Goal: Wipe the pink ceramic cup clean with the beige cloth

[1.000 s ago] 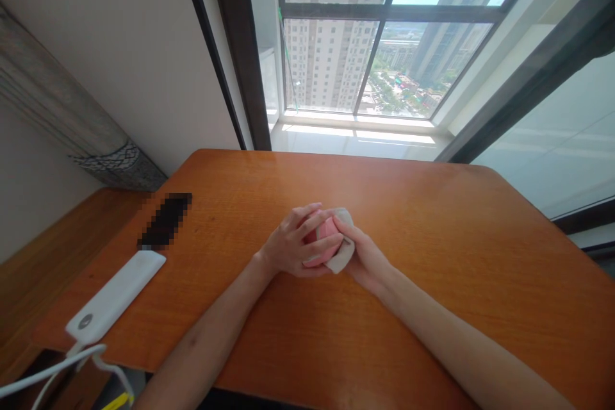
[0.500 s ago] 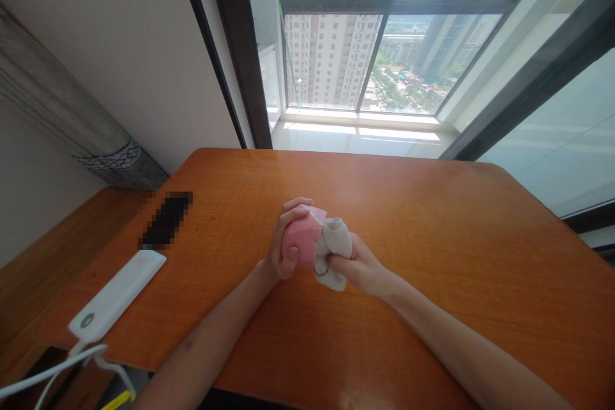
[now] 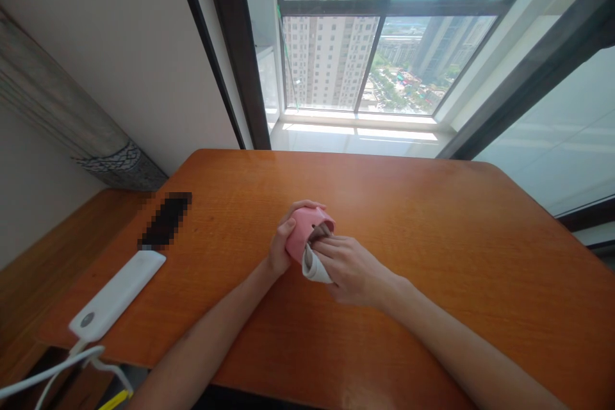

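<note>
My left hand [image 3: 280,245] is wrapped round a hollow pink container [image 3: 300,235], cup-like, with a small dark hole near its rim. It is tilted, and its opening faces right towards my other hand. Into that opening reach the fingers of my right hand [image 3: 353,267], with a whitish cloth [image 3: 316,269] under them. Part of the cloth is inside the container and part hangs out below the rim. My right fingertips are hidden inside. Both hands are above the middle of the wooden table [image 3: 408,218].
A white power strip [image 3: 118,295] lies along the table's left side, with white cables [image 3: 52,368] running off the near corner. Behind it is a pixelated dark patch [image 3: 166,221]. A curtain [image 3: 120,154] hangs at the left, and a window [image 3: 355,45] is beyond the table.
The pink container has been turned so its opening shows. My right hand has moved left and turned over, pushing the cloth into the container. My left thumb has shifted up.
</note>
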Demonstrator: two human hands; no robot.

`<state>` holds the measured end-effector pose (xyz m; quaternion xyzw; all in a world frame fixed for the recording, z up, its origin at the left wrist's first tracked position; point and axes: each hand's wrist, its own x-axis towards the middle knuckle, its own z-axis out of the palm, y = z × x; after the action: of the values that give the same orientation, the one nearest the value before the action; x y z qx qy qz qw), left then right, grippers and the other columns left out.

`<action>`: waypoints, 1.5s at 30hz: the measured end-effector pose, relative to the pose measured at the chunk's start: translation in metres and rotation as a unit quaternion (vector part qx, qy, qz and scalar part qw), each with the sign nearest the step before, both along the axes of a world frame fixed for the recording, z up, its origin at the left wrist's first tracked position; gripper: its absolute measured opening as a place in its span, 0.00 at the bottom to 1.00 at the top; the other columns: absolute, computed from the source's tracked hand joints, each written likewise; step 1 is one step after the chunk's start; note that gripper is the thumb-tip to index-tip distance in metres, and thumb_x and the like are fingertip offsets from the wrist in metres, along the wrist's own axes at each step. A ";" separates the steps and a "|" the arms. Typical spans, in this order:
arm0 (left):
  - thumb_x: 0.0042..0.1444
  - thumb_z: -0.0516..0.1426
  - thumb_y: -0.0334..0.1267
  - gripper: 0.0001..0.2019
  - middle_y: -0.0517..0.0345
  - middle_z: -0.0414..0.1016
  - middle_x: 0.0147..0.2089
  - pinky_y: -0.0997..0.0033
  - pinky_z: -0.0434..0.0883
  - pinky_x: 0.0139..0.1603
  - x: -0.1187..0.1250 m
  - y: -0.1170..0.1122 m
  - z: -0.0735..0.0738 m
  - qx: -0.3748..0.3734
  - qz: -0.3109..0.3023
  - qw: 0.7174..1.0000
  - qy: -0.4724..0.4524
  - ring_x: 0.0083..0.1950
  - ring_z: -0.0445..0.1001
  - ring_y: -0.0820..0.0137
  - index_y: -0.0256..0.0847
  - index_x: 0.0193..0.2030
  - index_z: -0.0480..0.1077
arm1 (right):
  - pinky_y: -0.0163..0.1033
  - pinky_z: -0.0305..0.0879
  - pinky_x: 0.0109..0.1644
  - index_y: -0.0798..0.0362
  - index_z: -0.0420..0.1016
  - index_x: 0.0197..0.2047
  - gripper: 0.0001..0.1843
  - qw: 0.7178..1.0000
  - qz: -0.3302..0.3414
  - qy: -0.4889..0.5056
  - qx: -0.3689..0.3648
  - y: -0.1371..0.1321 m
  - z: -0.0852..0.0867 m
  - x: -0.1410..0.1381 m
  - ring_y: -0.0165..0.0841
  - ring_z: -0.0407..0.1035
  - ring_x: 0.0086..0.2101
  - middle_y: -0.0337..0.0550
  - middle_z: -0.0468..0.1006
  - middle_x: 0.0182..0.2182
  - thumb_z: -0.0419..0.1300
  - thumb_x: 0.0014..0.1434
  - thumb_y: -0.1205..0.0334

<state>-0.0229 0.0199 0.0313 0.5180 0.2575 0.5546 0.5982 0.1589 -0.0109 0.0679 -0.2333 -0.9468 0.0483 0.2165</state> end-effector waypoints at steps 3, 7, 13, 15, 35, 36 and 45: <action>0.67 0.47 0.57 0.26 0.41 0.78 0.65 0.46 0.80 0.60 0.002 0.000 -0.001 -0.030 0.006 0.999 -0.022 0.57 0.81 0.52 0.41 0.60 0.68 | 0.44 0.69 0.43 0.50 0.73 0.42 0.05 0.998 -0.033 0.046 0.031 -0.003 -0.009 -0.007 0.40 0.72 0.34 0.46 0.81 0.35 0.59 0.64 0.69; 0.69 0.45 0.63 0.33 0.39 0.73 0.72 0.43 0.79 0.64 0.003 0.002 -0.003 -0.027 -0.001 1.000 -0.007 0.62 0.80 0.50 0.41 0.67 0.64 | 0.42 0.63 0.36 0.49 0.72 0.36 0.11 0.990 -0.063 0.120 0.038 -0.001 -0.028 -0.011 0.36 0.68 0.29 0.43 0.78 0.29 0.53 0.67 0.72; 0.70 0.47 0.72 0.42 0.47 0.50 0.85 0.41 0.65 0.80 0.005 0.001 -0.017 0.117 0.051 0.990 0.058 0.82 0.60 0.45 0.52 0.81 0.50 | 0.38 0.60 0.30 0.49 0.73 0.30 0.18 0.864 -0.155 0.348 -0.329 0.002 -0.013 -0.007 0.31 0.64 0.25 0.38 0.75 0.25 0.71 0.64 0.50; 0.69 0.51 0.70 0.44 0.49 0.43 0.87 0.36 0.56 0.83 0.003 0.002 -0.024 0.202 0.092 0.969 0.111 0.85 0.51 0.43 0.56 0.84 0.44 | 0.36 0.59 0.25 0.50 0.73 0.30 0.22 0.758 -0.171 0.408 -0.480 0.003 0.003 -0.004 0.30 0.62 0.22 0.36 0.72 0.22 0.76 0.58 0.44; 0.70 0.50 0.60 0.29 0.42 0.69 0.67 0.38 0.67 0.70 0.001 0.001 -0.020 0.304 0.131 0.940 0.080 0.67 0.69 0.47 0.45 0.69 0.67 | 0.34 0.55 0.27 0.51 0.69 0.29 0.31 0.791 -0.150 0.375 -0.459 -0.007 0.002 -0.013 0.27 0.56 0.25 0.33 0.65 0.23 0.74 0.56 0.33; 0.70 0.50 0.60 0.29 0.43 0.70 0.66 0.40 0.68 0.69 0.004 0.000 -0.019 0.267 0.112 0.956 0.048 0.65 0.70 0.47 0.45 0.67 0.69 | 0.35 0.55 0.27 0.51 0.68 0.28 0.31 0.819 -0.143 0.354 -0.429 -0.008 0.000 -0.013 0.27 0.56 0.25 0.33 0.65 0.23 0.74 0.56 0.33; 0.67 0.52 0.56 0.25 0.44 0.80 0.58 0.51 0.73 0.61 0.006 -0.003 -0.001 -0.008 -0.086 0.994 -0.059 0.55 0.79 0.52 0.40 0.58 0.75 | 0.39 0.54 0.29 0.51 0.74 0.34 0.23 0.993 -0.041 0.099 0.046 -0.002 -0.017 -0.001 0.29 0.65 0.24 0.38 0.76 0.25 0.62 0.74 0.42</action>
<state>-0.0172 0.0165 0.0300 0.5000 0.1802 0.5287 0.6618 0.1575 -0.0129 0.0505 -0.2557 -0.9115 0.0189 0.3215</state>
